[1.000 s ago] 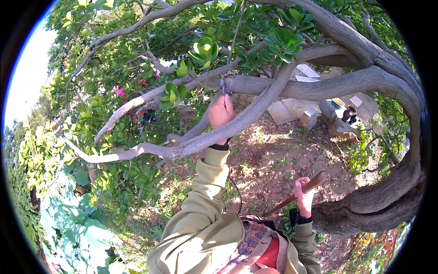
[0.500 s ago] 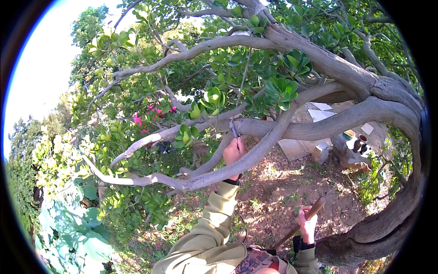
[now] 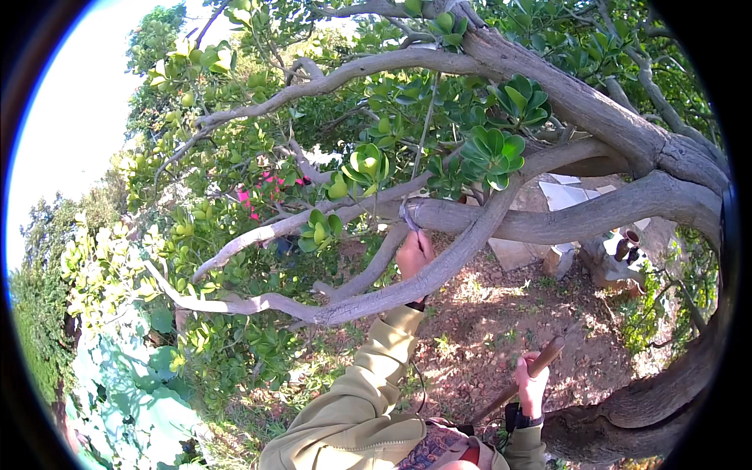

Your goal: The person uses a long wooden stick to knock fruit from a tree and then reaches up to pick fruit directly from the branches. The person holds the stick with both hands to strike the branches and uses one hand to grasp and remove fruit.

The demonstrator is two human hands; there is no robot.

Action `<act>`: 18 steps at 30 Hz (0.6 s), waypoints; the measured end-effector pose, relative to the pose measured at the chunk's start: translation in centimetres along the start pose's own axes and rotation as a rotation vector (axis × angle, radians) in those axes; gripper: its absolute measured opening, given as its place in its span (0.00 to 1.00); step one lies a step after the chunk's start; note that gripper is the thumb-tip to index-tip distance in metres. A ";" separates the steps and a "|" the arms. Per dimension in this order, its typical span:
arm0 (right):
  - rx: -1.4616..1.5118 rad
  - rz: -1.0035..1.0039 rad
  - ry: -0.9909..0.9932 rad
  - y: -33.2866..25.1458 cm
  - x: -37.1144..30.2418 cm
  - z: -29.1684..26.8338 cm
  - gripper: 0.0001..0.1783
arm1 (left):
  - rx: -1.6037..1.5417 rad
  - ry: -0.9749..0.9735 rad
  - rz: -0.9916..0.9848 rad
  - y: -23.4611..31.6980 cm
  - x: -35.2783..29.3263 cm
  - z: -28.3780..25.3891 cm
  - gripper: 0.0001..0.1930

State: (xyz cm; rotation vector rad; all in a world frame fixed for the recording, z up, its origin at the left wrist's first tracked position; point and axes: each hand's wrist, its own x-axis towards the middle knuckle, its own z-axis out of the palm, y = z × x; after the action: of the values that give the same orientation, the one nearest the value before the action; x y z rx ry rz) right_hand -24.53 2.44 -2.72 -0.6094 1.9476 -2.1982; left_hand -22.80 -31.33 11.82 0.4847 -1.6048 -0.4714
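Observation:
My left hand (image 3: 414,254) reaches up, closed, just under a thick grey branch (image 3: 580,215). A thin silvery-grey strip (image 3: 407,215) runs from its fingers onto the side of that branch. Whether it is a blade or a strap I cannot tell. My right hand (image 3: 531,384) is lower and further right, with its fingers wrapped around a brown wooden stick (image 3: 547,354). The stick slants from upper right down toward my body, and its lower end is hidden there. A thinner curved branch (image 3: 376,305) crosses in front of my left wrist.
The thick tree trunk (image 3: 658,407) bends round on the right. An upper limb (image 3: 564,94) spans overhead, with leaf clusters (image 3: 492,153) hanging from it. Pale paving slabs (image 3: 513,254) and pots (image 3: 627,244) lie beyond the leaf-strewn soil (image 3: 486,345). Pink flowers (image 3: 262,192) show behind the foliage.
The view has shifted slightly, so the branches sit a little further right. My left hand stays at the branch with the strip, and my right hand keeps its hold on the stick.

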 end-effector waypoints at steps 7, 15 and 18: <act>0.034 0.082 -0.007 -0.3 -0.6 0.6 0.05 | 0.026 -0.001 -0.010 -0.8 -0.3 -0.4 0.11; 0.072 0.088 0.007 -0.2 -0.8 1.8 0.06 | 0.021 0.014 0.119 -2.0 -0.1 0.0 0.09; 0.036 0.104 -0.028 -0.5 -0.6 2.3 0.06 | 0.005 -0.012 0.125 -1.9 0.1 -0.4 0.09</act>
State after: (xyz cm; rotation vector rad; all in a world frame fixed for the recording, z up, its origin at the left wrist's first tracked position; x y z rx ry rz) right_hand -22.98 0.60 -2.22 -0.5179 1.8775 -2.1455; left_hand -22.35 -32.91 10.85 0.3837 -1.6376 -0.3767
